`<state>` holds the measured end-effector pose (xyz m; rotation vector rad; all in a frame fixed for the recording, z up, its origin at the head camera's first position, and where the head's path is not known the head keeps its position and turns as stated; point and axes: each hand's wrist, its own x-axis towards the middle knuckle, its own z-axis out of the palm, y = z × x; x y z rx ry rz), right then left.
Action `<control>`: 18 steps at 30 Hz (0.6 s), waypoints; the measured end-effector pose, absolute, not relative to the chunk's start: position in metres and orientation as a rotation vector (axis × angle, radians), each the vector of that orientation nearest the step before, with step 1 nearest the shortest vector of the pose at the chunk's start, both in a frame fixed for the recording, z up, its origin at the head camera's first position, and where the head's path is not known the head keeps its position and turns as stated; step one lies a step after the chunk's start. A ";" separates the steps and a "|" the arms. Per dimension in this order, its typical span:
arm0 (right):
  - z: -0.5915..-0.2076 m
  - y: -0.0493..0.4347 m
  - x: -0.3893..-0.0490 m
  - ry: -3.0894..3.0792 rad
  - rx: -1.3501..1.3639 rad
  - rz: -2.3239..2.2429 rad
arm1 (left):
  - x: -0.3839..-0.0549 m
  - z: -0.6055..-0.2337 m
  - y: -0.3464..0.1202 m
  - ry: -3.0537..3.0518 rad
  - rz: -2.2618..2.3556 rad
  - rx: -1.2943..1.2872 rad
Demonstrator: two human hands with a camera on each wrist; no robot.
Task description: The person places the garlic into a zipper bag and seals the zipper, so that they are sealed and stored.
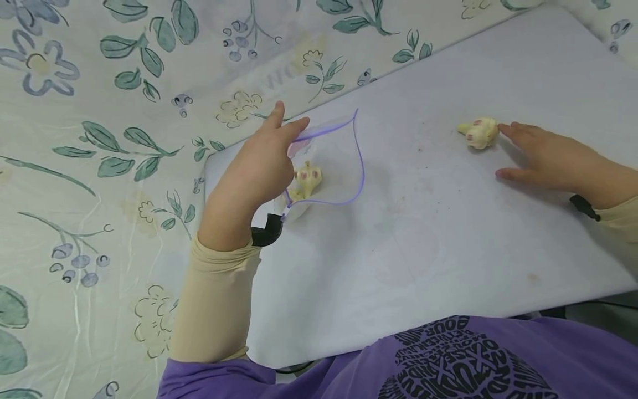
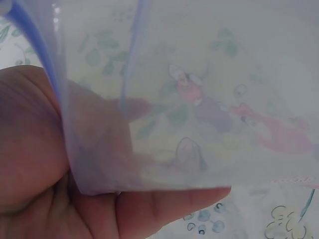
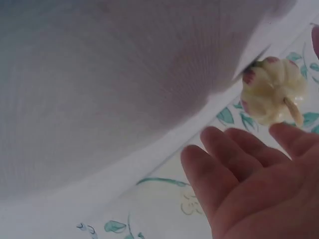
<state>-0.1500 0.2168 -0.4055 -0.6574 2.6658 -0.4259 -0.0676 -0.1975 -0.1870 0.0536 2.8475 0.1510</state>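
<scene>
My left hand (image 1: 261,160) holds a see-through plastic zip bag (image 1: 339,160) by its purple-edged mouth, which gapes toward the right. In the left wrist view, the bag's film (image 2: 224,149), printed with small red figures, covers part of the fingers (image 2: 164,201). Inside the bag lies a garlic bulb (image 1: 308,177), with another pale piece partly hidden below it. Over on the right, a second garlic bulb (image 1: 481,133) rests on the white board. My right hand (image 1: 553,155) reaches to it with fingers spread, one fingertip at its side.
The white board (image 1: 423,249) carries small specks and a few stains. A floral cloth (image 1: 124,183) lies beyond its far and left edges. The wearer's purple shirt (image 1: 349,377) borders the near edge.
</scene>
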 end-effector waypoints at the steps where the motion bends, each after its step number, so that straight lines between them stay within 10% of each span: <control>1: -0.405 0.215 -0.150 2.680 -0.666 -0.435 | -0.068 -0.187 -0.198 2.846 0.151 0.050; 18: -0.394 0.180 -0.163 2.817 -0.858 -0.447 | -0.066 -0.184 -0.204 2.843 0.184 0.048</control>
